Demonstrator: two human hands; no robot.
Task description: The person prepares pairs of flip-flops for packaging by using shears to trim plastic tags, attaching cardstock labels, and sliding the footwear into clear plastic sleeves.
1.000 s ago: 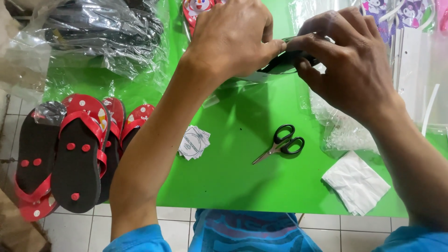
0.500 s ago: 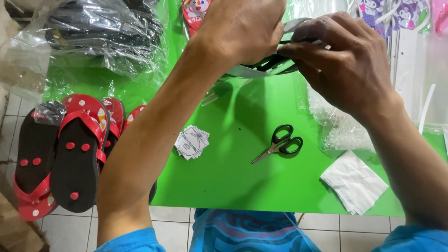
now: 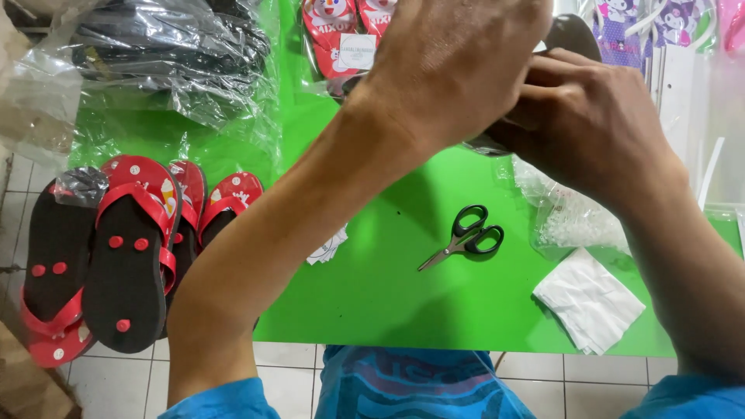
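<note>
Holding a dark sandal above the green desk, the left hand and right hand close around it together, fingers curled tight. Keeping both grips firm should steady it; scissors lie just below, white folded paper nearby.
</note>
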